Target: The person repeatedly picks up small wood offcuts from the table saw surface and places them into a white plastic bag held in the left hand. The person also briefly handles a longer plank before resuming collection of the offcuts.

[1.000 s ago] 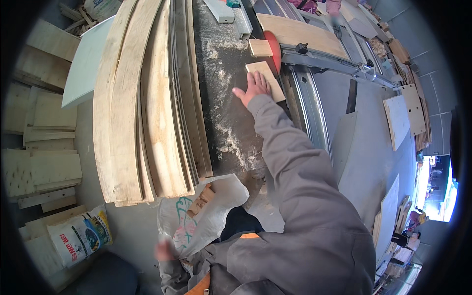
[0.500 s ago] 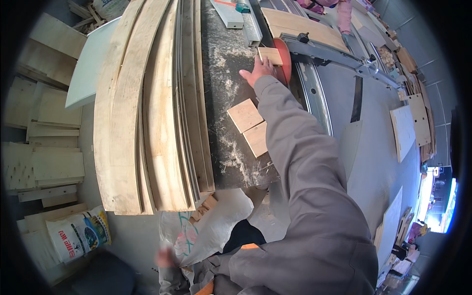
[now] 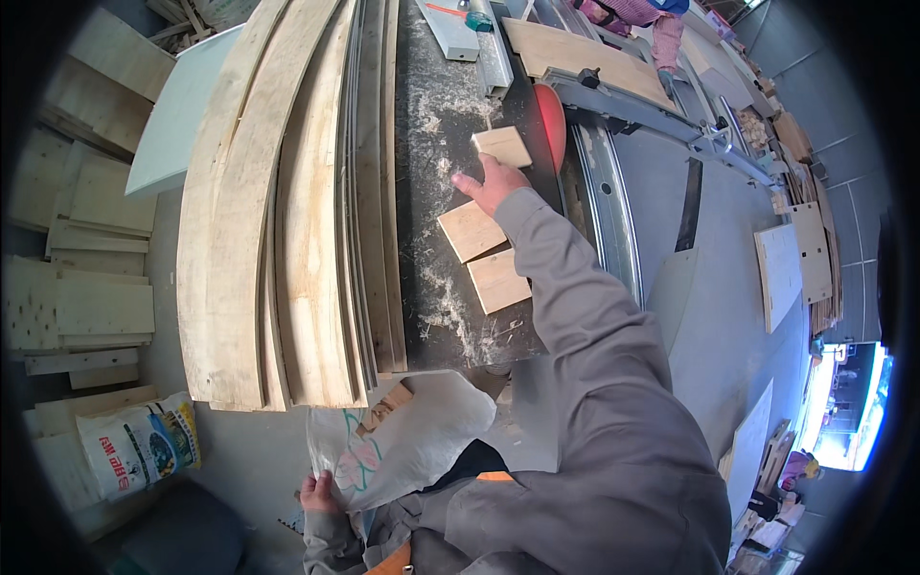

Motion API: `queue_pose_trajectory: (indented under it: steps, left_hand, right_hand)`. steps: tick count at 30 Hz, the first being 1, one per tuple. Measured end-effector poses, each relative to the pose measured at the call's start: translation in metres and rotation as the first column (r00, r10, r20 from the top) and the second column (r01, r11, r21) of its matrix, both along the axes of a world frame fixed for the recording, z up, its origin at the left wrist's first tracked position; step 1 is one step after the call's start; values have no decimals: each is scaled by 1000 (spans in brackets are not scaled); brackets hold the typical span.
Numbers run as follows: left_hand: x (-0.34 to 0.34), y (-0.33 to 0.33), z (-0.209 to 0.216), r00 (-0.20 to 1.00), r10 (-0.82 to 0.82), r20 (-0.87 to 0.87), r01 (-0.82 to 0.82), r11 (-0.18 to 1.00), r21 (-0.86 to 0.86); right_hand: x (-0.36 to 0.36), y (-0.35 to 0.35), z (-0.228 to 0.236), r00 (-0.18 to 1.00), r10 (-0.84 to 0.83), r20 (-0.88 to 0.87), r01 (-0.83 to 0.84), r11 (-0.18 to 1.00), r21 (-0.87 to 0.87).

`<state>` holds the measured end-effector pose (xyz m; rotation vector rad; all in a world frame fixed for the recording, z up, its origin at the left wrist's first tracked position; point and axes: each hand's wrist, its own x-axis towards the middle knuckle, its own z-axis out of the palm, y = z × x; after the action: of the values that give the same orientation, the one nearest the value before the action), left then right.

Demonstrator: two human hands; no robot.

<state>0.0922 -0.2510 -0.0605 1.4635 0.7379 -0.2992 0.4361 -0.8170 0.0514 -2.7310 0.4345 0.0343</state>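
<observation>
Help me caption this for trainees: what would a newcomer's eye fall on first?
Probably the long pale boards stacked left of centre. Then the bright red curved piece at upper centre, just right of the small wooden block that the right hand touches.

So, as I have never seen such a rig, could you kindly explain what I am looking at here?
Of course. There is no robot: these are a person's bare hands, seen from above by a wide fisheye camera on the head, so straight edges bend.

The right hand reaches over a dusty black worktable, its fingers at the near edge of a pale, flat wooden block. Two similar pale wooden blocks lie nearer the body. To their left are long, pale wooden boards; beyond, on the right, stands a rounded red part.

The left hand, low in the view, is at the edge of a whitish plastic sack with wood pieces inside; its grip is hard to judge.
</observation>
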Motion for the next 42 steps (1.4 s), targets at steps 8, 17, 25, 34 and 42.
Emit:
queue_pose_trajectory:
  steps: [8, 17, 25, 34, 42]
  left_hand:
    - [8, -16, 27, 998, -41, -55, 42, 999, 10]
    - [-9, -9, 32, 992, -96, -77, 105, 987, 118]
    - [-38, -2, 15, 998, -56, -18, 56, 998, 8]
    - [-69, 25, 15, 1000, 19, -8, -20, 1000, -22]
    - [-57, 32, 14, 998, -61, 10, 61, 998, 11]
  right_hand:
    - [-34, -4, 14, 998, -50, 45, 51, 998, -22]
    - [-6, 50, -2, 962, -255, -101, 255, 967, -18]
    - [4, 80, 19, 928, -345, -141, 330, 937, -118]
    - [-68, 110, 26, 973, -214, -83, 203, 972, -121]
    - [-102, 89, 24, 961, -156, 229, 196, 967, -161]
